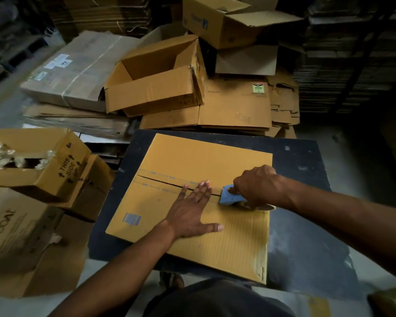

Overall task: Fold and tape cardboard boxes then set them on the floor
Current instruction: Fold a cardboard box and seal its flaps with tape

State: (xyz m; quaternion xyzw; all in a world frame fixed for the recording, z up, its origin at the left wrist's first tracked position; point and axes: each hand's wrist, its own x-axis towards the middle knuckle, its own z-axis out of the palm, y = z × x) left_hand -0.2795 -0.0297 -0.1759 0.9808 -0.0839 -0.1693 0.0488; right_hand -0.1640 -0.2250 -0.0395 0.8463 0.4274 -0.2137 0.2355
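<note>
- A flat-topped tan cardboard box [192, 202], its two flaps meeting at a dark centre seam, lies on the dark worktop [306, 170].
- The left hand [192, 209] presses flat on the near flap, fingers [204, 188] straight and released, tips at the seam.
- The right hand [256, 186] has its fingers clenched round a blue tape dispenser [230, 197], set on the seam near the box's right edge.
- An open tan cardboard carton [156, 81] sits on stacked flat cardboard [236, 108] beyond the worktop.
</note>
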